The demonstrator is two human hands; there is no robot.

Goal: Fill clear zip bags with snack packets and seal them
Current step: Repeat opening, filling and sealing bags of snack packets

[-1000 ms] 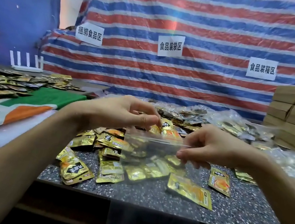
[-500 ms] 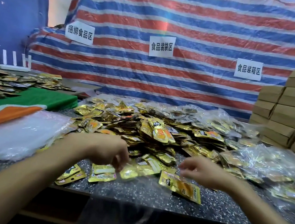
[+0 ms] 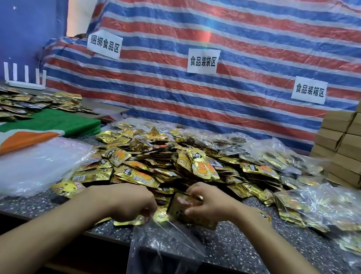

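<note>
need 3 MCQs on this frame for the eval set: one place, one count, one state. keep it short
1. Where is the clear zip bag?
A. hanging over the front edge of the table
B. pinned to the wall
C. on a chair

2. How many white signs hang on the striped tarp?
A. two
B. three
C. five

3. What is the right hand doing?
A. lying flat and empty
B. holding gold snack packets
C. out of view

Key:
1 A: the bag droops below the edge, and the left hand holds its mouth.
2 B: three sheets show in a row.
3 B: its fingers curl round the packets.
</note>
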